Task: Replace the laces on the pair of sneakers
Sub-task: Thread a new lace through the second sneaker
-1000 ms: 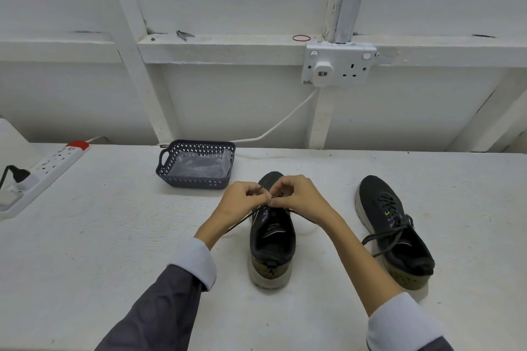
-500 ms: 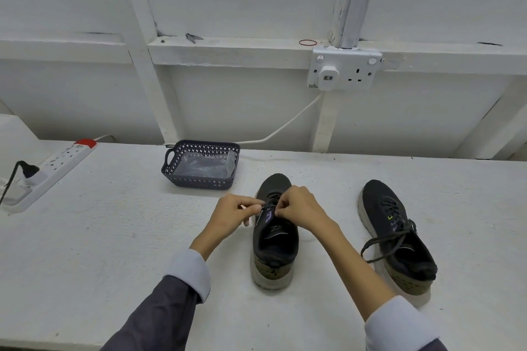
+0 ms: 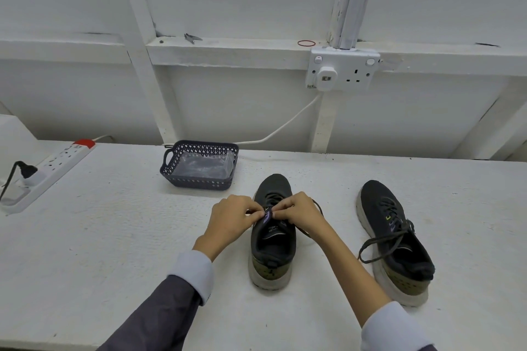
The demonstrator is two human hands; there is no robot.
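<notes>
Head view, looking down at the white surface (image 3: 114,222). My left hand (image 3: 233,216) and right hand (image 3: 299,214) meet knuckle to knuckle over the near sneaker (image 3: 272,253), just above its tongue (image 3: 266,219), which carries a purple mark. The fingers of both hands are curled tight and pinch the dark lace (image 3: 318,206) at the upper eyelets; one strand loops out past the right hand and runs down along the right wrist, and a short piece shows at the left knuckles. The exact eyelet being worked is hidden by the fingers. The near sneaker stands upright, toe pointing away from me, heel toward me. The second sneaker (image 3: 396,242) stands well apart to the right, also toe away, slightly angled; its loose lace (image 3: 379,243) is threaded through the front eyelets and trails off the side onto the surface. Beyond the left hand, near the back edge, sits a dark perforated basket (image 3: 171,162) holding a clear plastic bag (image 3: 204,164). A white power strip (image 3: 57,162) lies at far left with a black plug in it. A double wall socket (image 3: 342,70) is mounted on the rail above, with a red rubber band (image 3: 306,43) on the ledge beside it.
</notes>
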